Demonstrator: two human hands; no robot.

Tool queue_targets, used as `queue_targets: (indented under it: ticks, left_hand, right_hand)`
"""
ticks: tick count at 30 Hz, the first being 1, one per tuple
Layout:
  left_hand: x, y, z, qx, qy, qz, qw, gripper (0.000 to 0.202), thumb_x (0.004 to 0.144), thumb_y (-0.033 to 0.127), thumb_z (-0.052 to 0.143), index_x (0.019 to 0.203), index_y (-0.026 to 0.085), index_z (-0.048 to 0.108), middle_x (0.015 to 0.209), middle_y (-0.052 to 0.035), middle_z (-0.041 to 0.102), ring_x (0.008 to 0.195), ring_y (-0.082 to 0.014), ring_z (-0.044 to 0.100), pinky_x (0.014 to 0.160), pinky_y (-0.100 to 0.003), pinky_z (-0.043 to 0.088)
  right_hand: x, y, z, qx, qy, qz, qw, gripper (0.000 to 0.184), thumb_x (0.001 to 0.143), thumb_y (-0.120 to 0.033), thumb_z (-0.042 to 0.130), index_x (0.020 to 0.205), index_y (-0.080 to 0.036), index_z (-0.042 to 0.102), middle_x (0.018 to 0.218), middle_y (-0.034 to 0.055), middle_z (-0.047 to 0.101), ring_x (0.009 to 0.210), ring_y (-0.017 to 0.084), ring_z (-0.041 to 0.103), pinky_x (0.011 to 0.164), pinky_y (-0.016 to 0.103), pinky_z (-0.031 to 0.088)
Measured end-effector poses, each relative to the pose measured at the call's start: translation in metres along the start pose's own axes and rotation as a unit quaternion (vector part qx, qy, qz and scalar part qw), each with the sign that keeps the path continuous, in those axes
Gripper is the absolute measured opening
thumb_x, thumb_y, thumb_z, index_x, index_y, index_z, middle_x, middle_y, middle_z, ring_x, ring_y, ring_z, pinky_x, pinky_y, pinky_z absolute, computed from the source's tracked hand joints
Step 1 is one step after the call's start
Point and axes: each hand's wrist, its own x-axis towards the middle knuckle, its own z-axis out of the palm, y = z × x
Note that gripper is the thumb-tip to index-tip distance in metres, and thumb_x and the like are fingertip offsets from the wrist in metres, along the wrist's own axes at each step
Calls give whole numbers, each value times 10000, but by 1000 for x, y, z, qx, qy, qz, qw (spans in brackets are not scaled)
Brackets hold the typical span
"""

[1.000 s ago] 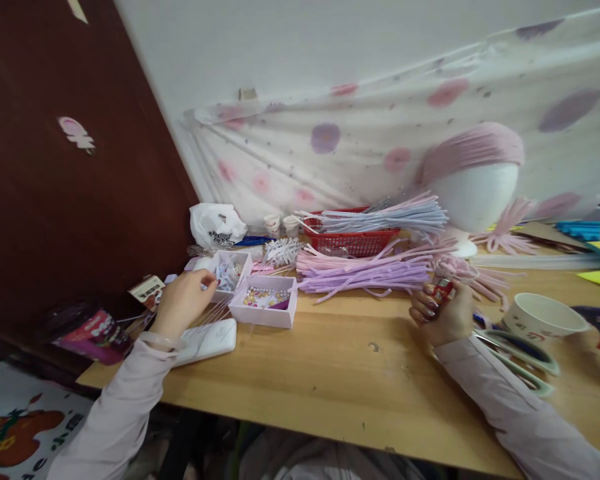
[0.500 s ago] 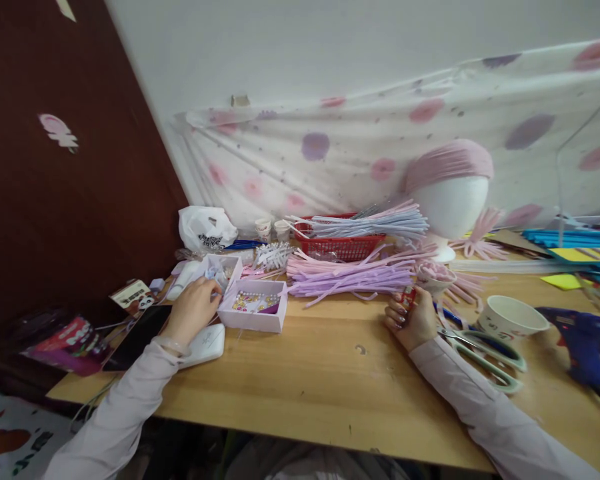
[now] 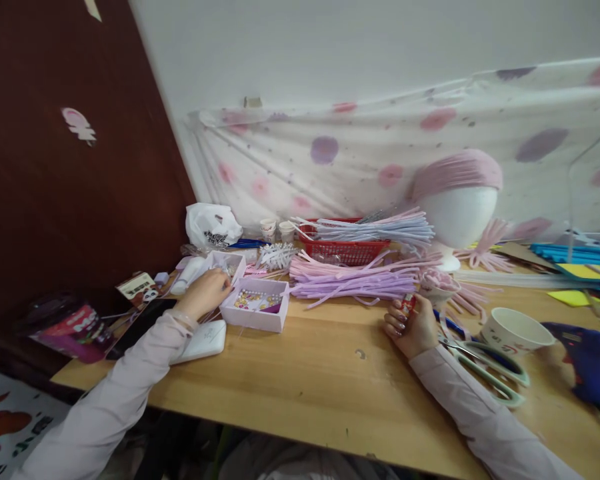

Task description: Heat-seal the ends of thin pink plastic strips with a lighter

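Fingers of the left hand (image 3: 203,295) bent over the rear box (image 3: 238,268), those of the right hand (image 3: 416,328) wrapped round a small red object (image 3: 408,303)

At the far left of the frame a lidded cup (image 3: 75,328) stands beside a dark flat device (image 3: 139,328), partly hidden by the left forearm. Next, left of centre, the left fingers reach the near side of the rear box, bent and drawn toward one another; whether they pinch anything cannot be told. A white slab (image 3: 204,341) lies by that wrist. Just right of the rear box and lower in the frame sits the front box (image 3: 255,321), with beads in it. The step in hand looks like picking among the rear box's small contents; the next move calls for a fine fingertip grip and a lift clear of the low walls, without knocking the front box.

Mid-frame, pink and purple fuzzy stems (image 3: 350,287) lie across the back of the worktop (image 3: 305,380). Right of centre, the right fingers curl closely about the red object; this hand probably needs only to keep steady. Scissors (image 3: 491,385) lie just beside its wrist, then a bowl (image 3: 511,341) and, at the right edge, a glue gun (image 3: 587,357).
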Motion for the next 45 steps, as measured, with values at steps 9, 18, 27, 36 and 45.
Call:
queue_targets:
  ticks: [9, 18, 27, 36, 45]
  left_hand:
    - [4, -14, -6, -48, 17, -5, 999, 247, 841, 285, 306, 831, 167, 523, 933, -118, 621, 912, -216, 579, 844, -325, 425]
    - [-5, -6, -29, -138, 154, -82, 975, 177, 838, 294, 373, 896, 190, 504, 859, -45, 642, 796, -182, 609, 728, -281, 446]
    - [-10, 150, -78, -346, 332, 109, 871, 246, 881, 159, 411, 1068, 183, 568, 1040, -38, 617, 948, -138, 584, 865, -273, 472]
    - [18, 240, 13, -357, 195, 192, 893, 374, 844, 22, 324, 1110, 167, 542, 1043, -87, 566, 1004, -188, 538, 906, -348, 460]
    - [3, 213, 41, -328, 188, 185, 907, 370, 829, -3, 332, 1082, 149, 554, 1002, -88, 584, 983, -197, 525, 880, -358, 458]
  right_hand:
    - [0, 2, 2, 9, -2, 12, 1000, 264, 745, -419, 444, 583, -212, 417, 367, -73, 311, 278, 77, 240, 276, 192, 204]
    - [-2, 3, 5, 25, -8, 26, 999, 314, 785, -442, 419, 582, -202, 425, 377, -75, 307, 287, 71, 238, 283, 185, 204]
    - [-7, 10, 12, -27, -149, 45, 987, 317, 710, -480, 571, 631, -177, 522, 447, -75, 322, 333, 63, 263, 311, 184, 234]
    - [-19, 11, 22, -75, -165, -44, 983, 258, 684, -270, 699, 914, -171, 640, 452, -107, 287, 348, 34, 203, 319, 128, 214]
    - [-17, 23, 27, -125, -77, -117, 982, 353, 550, -331, 828, 780, -148, 633, 423, -131, 272, 354, 10, 166, 329, 141, 138]
